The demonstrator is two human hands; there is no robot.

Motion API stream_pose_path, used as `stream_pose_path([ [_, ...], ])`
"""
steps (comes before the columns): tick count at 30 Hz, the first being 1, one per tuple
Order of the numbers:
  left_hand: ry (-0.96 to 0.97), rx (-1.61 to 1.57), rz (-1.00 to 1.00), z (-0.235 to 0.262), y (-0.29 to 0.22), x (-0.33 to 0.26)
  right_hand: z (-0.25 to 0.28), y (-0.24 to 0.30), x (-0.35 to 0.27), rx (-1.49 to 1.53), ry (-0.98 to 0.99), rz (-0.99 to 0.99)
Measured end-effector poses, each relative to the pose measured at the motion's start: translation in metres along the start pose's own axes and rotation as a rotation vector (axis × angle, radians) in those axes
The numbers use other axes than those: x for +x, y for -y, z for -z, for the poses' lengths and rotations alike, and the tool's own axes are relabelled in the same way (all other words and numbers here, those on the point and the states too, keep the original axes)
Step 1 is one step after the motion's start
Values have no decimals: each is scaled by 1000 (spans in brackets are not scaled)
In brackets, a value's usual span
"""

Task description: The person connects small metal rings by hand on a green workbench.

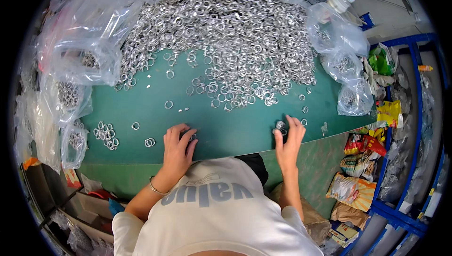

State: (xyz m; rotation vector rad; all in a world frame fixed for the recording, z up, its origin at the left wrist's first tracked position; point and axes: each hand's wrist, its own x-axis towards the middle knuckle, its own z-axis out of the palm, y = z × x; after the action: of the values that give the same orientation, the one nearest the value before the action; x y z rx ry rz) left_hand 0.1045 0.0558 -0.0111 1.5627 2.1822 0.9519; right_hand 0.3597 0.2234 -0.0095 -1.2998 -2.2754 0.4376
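At seven o'clock on the green counter (221, 133), your left hand (178, 144) bends half-open at a metal ring (193, 137), grip unclear; at five, your right hand (289, 142) grasps several rings (280, 125) below the twelve-o'clock heap (226, 25).

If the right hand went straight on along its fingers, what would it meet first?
Past a strip of bare green mat, the right hand would probably meet the near edge of the silver ring heap. The hand's height above the mat is hard to judge.
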Motion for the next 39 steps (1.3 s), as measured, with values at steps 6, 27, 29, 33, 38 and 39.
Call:
stream_pose_path([
  [6, -8, 62, -9, -2, -3, 2, -16, -10, -5, -68, 71, 88],
  [27, -31, 112, -7, -9, -9, 9, 31, -51, 56, -121, -285, -104],
  [29, 0, 98, -58, -10, -19, 26, 29, -65, 65, -78, -139, -147],
  [33, 6, 90, -115, -13, -36, 46, 31, -56, 75, 50, -80, -187],
  [38, -95, -60, 50, -4, -29, 45, 15, 31, 59, 396, 95, 4],
  [39, -133, -89, 87, 1, -25, 43, 3, 47, 51, 459, 168, 52],
])
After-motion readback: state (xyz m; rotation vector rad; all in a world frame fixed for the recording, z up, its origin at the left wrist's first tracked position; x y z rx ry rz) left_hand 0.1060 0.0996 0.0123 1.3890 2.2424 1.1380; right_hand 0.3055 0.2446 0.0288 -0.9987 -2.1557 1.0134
